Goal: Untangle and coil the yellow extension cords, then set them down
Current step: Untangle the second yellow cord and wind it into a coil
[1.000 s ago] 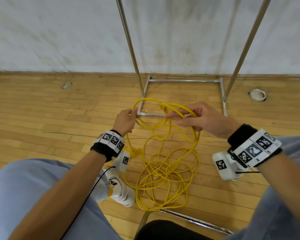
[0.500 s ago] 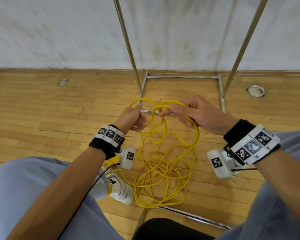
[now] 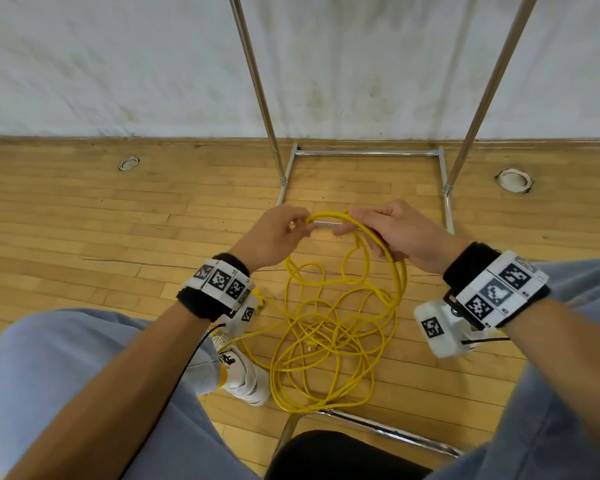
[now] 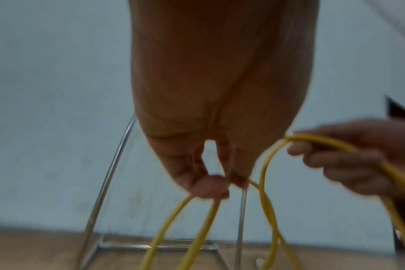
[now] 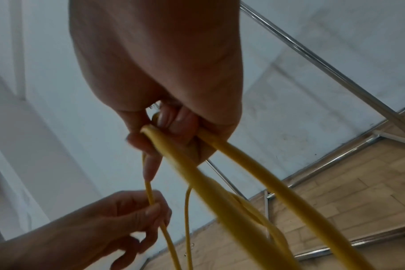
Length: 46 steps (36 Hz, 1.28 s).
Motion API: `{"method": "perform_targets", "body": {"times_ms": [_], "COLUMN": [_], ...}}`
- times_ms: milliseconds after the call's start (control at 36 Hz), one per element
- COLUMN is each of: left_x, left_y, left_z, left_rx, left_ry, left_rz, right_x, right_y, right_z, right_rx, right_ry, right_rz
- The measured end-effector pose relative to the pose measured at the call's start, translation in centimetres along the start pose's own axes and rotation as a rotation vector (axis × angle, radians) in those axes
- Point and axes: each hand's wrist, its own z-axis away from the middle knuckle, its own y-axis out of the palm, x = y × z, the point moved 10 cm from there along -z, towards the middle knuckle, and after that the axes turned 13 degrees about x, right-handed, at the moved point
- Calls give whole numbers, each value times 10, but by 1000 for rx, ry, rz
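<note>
Above plank floor point(image 3: 84, 237), hands pinching thin yellow cord point(image 3: 329, 341)

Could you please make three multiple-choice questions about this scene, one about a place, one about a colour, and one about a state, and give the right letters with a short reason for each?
1. Where does most of the thin yellow cord lie?
A. On the wooden plank floor, between the person's legs
B. Hung over the metal rack
C. On the chair seat

2. What colour is the shoe beside the cord pile?
A. Black
B. White
C. Red

3. What are the two hands doing?
A. Both hang open
B. Only the right holds cord
C. The left hand and the right hand both hold cord loops

Answers:
1 A: the head view shows the tangled loops spread on the floor.
2 B: the shoe is white with dark marks.
3 C: both wrist views show fingers curled round yellow strands.
</note>
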Motion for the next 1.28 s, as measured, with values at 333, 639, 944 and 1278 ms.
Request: {"method": "perform_targets", "body": {"times_ms": [333, 639, 944, 1278], "left_x": [-96, -44, 54, -46], "left_y": [11, 51, 52, 12], "left_z": [31, 30, 5, 13], "left_rx": [39, 364, -118, 202], "left_ry": [358, 12, -323, 122], "left_rz": [452, 993, 1977, 1041], "right_x": [-39, -32, -19, -38], "right_y": [39, 27, 59, 47], "right_z": [-15, -26, -9, -17], "right_rx": [146, 86, 417, 200], "right_ry": [130, 78, 123, 164], "right_rz": [-581, -906, -562, -663]}}
